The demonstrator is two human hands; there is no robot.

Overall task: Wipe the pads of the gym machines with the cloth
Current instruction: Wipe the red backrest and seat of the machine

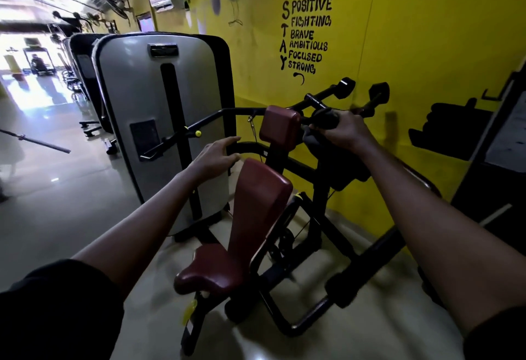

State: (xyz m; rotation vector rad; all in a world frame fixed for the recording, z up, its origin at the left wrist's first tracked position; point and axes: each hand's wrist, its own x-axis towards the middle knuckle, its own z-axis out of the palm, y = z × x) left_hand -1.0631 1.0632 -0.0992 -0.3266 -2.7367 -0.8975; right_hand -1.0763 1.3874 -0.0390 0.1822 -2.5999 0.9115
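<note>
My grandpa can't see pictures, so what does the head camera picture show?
A person's right hand holds a dark cloth on a gym machine's black handle, beside its small red top pad. The left hand rests on the frame bar above the red back pad and seat; the wall is yellow.

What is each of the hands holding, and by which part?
The right hand grips a dark cloth round its bunched part, beside the upper maroon pad. The left hand lies on the frame bar; whether it grips cannot be told.

Dim, window glare left, edges warped
</note>
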